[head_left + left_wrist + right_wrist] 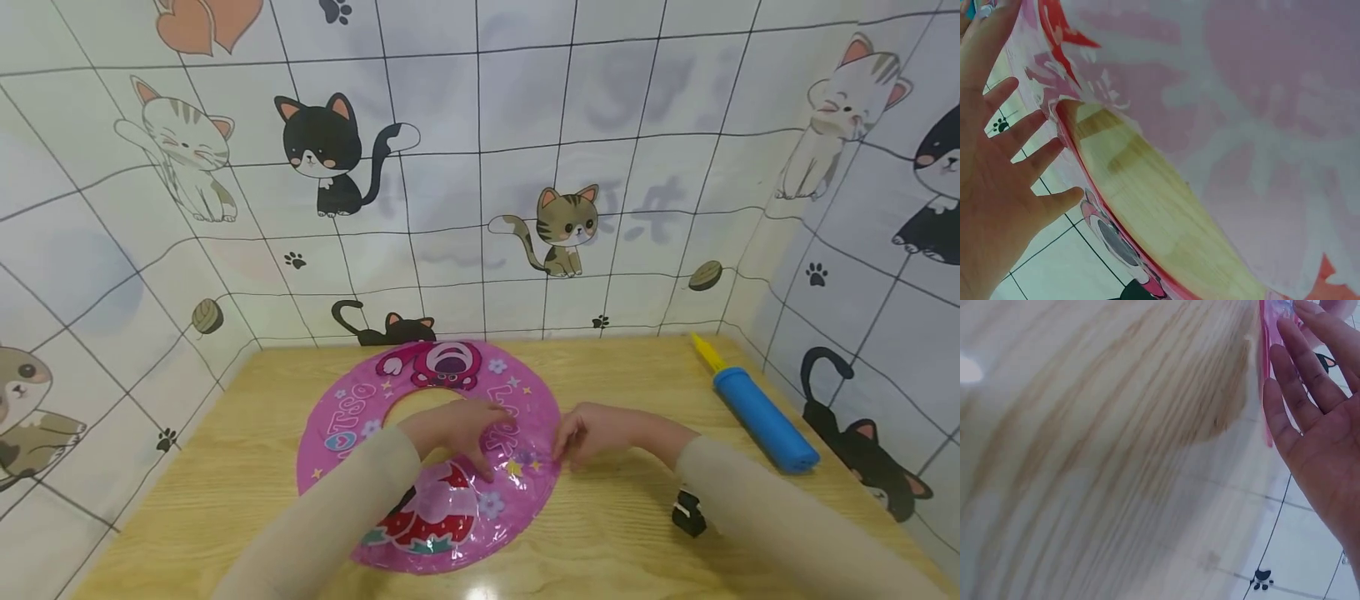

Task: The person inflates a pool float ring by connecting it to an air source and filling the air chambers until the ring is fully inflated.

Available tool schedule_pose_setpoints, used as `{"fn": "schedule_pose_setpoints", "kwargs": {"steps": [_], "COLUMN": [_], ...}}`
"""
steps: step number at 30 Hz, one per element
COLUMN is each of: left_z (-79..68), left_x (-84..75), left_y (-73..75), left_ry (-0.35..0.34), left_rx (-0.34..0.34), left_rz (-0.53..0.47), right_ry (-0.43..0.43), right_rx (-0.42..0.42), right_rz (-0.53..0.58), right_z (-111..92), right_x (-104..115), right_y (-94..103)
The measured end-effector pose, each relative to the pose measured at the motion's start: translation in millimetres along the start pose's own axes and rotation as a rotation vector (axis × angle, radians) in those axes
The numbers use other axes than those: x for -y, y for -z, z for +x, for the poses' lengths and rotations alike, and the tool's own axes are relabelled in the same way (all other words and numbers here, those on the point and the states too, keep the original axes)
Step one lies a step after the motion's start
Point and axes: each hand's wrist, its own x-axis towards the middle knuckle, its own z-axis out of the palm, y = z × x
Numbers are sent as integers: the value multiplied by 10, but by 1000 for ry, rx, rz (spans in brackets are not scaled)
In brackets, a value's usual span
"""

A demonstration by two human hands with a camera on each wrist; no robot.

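A shiny pink swim ring (pixel 525 500) with a bear, strawberries and flowers printed on it lies on the wooden table. Through its middle hole the table shows. My left hand (pixel 461 429) reaches across the hole and rests on the ring's right side, fingers spread; in the left wrist view the left palm (pixel 997 181) faces the ring with the fingers apart. At the ring's right outer edge, my right hand (pixel 596 433) pinches the rim between thumb and fingers. The right wrist view has the right hand (pixel 1325 419) at the pink edge, its other fingers loosely bent.
A blue hand pump (pixel 765 421) with a yellow nozzle lies at the right of the table (pixel 622 533). A small black object (pixel 687 512) sits beside my right forearm. Cat-printed walls (pixel 450 183) enclose the back and both sides.
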Motion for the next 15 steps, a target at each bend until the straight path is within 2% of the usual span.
{"fn": "schedule_pose_setpoints", "kwargs": {"steps": [7,15], "left_z": [-21,-4], "left_x": [-98,-165], "left_y": [-16,-36], "left_ry": [-2,-90], "left_rx": [-49,-77], "left_rz": [14,14], "right_ry": [-36,-71], "right_rx": [-92,-239], "right_rz": [-50,-103], "right_z": [-349,-784], "right_x": [4,-10], "right_y": [49,88]}}
